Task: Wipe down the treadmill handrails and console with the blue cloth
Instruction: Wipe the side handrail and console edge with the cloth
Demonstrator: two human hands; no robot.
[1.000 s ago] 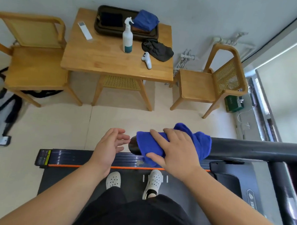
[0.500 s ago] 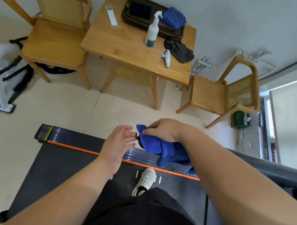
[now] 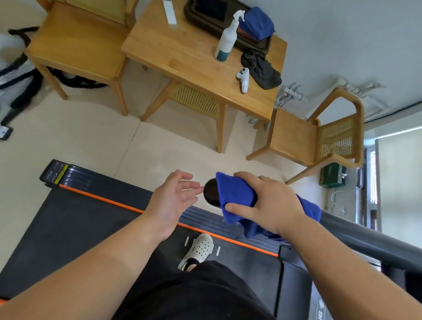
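Two hands meet at the free end of the treadmill handrail [image 3: 361, 236]. My right hand [image 3: 263, 205] is wrapped over the blue cloth [image 3: 235, 194] and clamps it round the rail just behind the dark end cap [image 3: 209, 192], fingers across the top and thumb on the near side. I judge this grip is meant to bear fabric on the rail's whole girth rather than one face. A loose tail of cloth hangs below the wrist. My left hand [image 3: 172, 199] is spread and holds nothing, its fingertips at the end cap; I cannot tell whether they touch it. I take its position as readiness to steady the rail or receive the cloth. The hands are near each other but not joined. The console is out of view. A spray bottle [image 3: 226, 39] stands upright on the wooden table [image 3: 176, 52], well apart from both hands.
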